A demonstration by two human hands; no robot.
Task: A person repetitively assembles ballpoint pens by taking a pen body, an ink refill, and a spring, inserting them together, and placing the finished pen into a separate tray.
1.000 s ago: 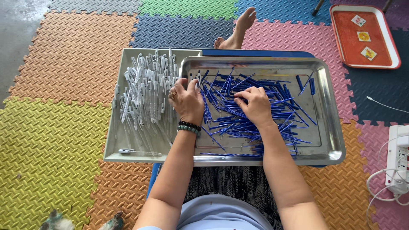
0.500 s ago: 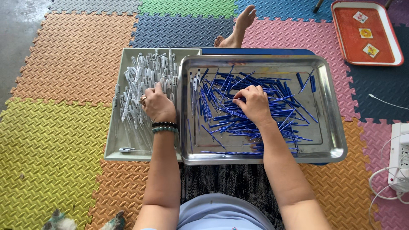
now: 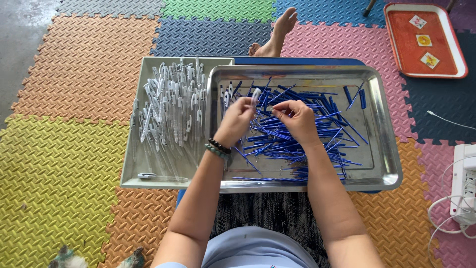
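Left hand, right hand, fingers pinching (probably) a clear pen barrel, over blue refills

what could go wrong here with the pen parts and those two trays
The steel tray overlaps the rim of the grey tray and overhangs the blue stand beneath, so a nudge might tip it. The left hand and right hand work a clear barrel above the heaped blue refills; a dropped piece could get lost among them.

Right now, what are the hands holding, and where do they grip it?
The left hand pinches a clear pen barrel by its lower end; the right hand pinches something too small to identify.
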